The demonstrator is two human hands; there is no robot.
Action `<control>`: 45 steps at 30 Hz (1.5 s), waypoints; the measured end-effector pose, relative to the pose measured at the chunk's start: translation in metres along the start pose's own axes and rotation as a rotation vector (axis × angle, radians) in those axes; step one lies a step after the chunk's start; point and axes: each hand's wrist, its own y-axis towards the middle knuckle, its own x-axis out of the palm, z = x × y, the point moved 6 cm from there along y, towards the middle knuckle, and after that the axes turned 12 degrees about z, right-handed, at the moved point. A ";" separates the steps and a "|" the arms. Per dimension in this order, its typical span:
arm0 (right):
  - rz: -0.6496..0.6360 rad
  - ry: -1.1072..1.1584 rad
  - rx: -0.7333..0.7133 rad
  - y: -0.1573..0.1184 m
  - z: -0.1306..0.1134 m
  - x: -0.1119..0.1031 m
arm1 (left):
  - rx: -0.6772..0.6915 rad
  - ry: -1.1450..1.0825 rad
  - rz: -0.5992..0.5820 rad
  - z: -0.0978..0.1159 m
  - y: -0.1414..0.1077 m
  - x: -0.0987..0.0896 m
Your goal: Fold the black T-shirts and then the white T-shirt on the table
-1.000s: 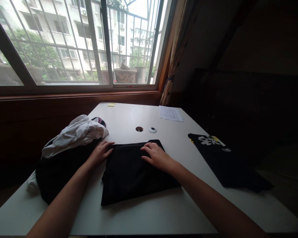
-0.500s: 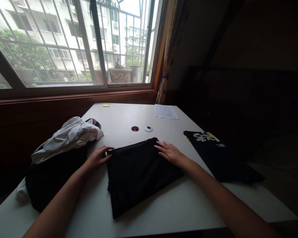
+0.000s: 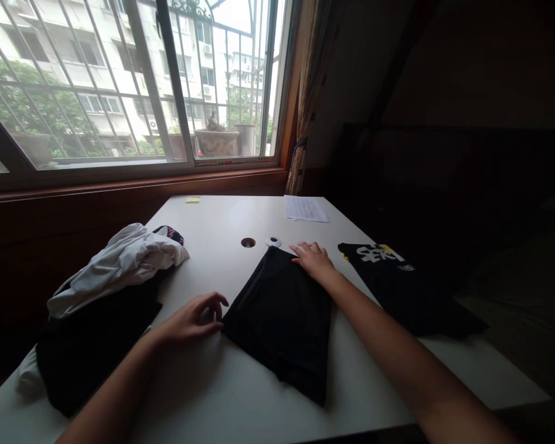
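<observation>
A folded black garment (image 3: 284,314) lies flat on the white table in front of me, turned at an angle with one corner toward me. My left hand (image 3: 197,317) is at its left corner, the fingers curved and apart from the thumb, whose tip touches the cloth. Over the upper right edge lies my right hand (image 3: 313,260), fingers stretched out and resting on the fabric. What kind of garment it is cannot be told from its folded shape.
Left on the table (image 3: 203,388) sits a heap with a white garment (image 3: 120,262) over black cloth (image 3: 102,339). A black printed shirt (image 3: 398,290) lies at the right. Papers (image 3: 306,208), a yellow note (image 3: 193,200), a cable hole (image 3: 248,243) and its round cover (image 3: 272,242) are farther back.
The black garment has turned clockwise on the table. My left hand has moved nearer to me and right with its corner; my right hand has shifted slightly away from me.
</observation>
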 end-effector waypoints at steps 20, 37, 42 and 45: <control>0.123 0.234 -0.171 0.043 -0.110 -0.023 | 0.313 0.339 0.223 0.017 0.003 0.002; -0.115 0.876 -0.298 -0.154 -0.039 -0.108 | 0.436 0.412 0.065 0.049 -0.002 0.031; -0.102 0.894 -0.276 -0.176 -0.039 -0.118 | 0.422 0.354 0.046 0.048 -0.003 0.032; -0.063 0.868 -0.292 -0.181 -0.043 -0.119 | 0.424 0.347 0.045 0.048 -0.002 0.032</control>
